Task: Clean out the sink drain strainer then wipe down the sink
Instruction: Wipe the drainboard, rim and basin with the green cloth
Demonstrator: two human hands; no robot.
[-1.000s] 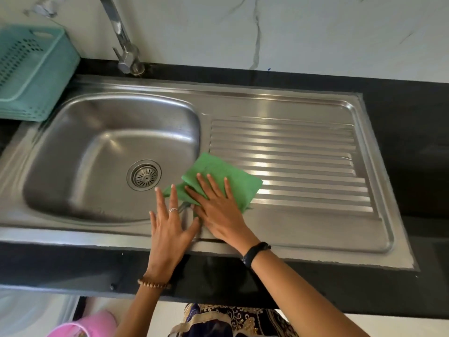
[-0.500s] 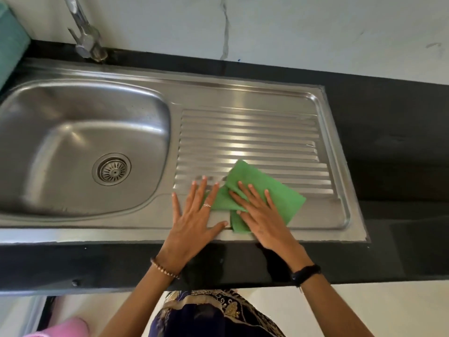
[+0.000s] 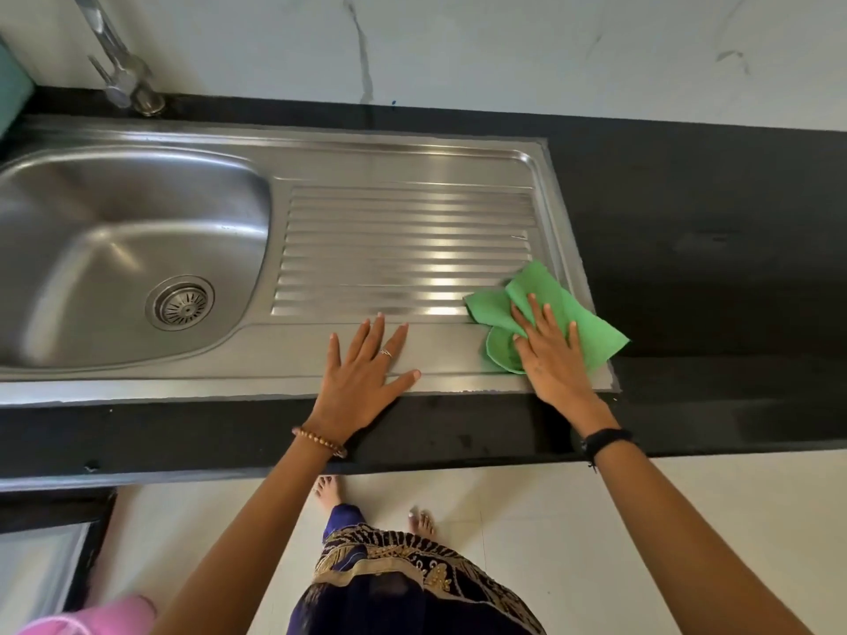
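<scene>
Two bare hands lay on the steel sink unit. At the far left edge of the frame a sliver of teal basket (image 3: pixel 11 84) showed, and just right of it, in the upper left, a chrome faucet (image 3: pixel 120 71) rose from the black tabletop (image 3: pixel 710 213). Below the faucet the stainless sink (image 3: pixel 82 249) filled the left half of the picture, its bowl shiny, with the round drain strainer (image 3: pixel 180 303) seated in the bottom of the bowl, toward its right side. In the lower left corner a pink object (image 3: pixel 96 614) sat blurred on the floor. Right of the bowl the ribbed drainboard (image 3: pixel 403 249) ran across the centre of the frame. The left hand (image 3: pixel 362 382) rested flat on the smooth steel strip below the ribs, near the front edge, its fingers (image 3: pixel 371 334) straight and spread wide, holding nothing; a ring showed on one finger and a beaded bracelet (image 3: pixel 319 441) on the wrist. Well to its right, the right hand (image 3: pixel 552 359) pressed down on a crumpled green cloth (image 3: pixel 536 291) at the lower right corner of the drainboard, fingers straight and slightly spread on top of the fabric rather than curled round it. A black band (image 3: pixel 607 440) circled that wrist. The cloth's right corner overlapped the steel rim onto the black tabletop. Bare feet and a patterned dark garment (image 3: pixel 412 584) showed below, at bottom centre.
</scene>
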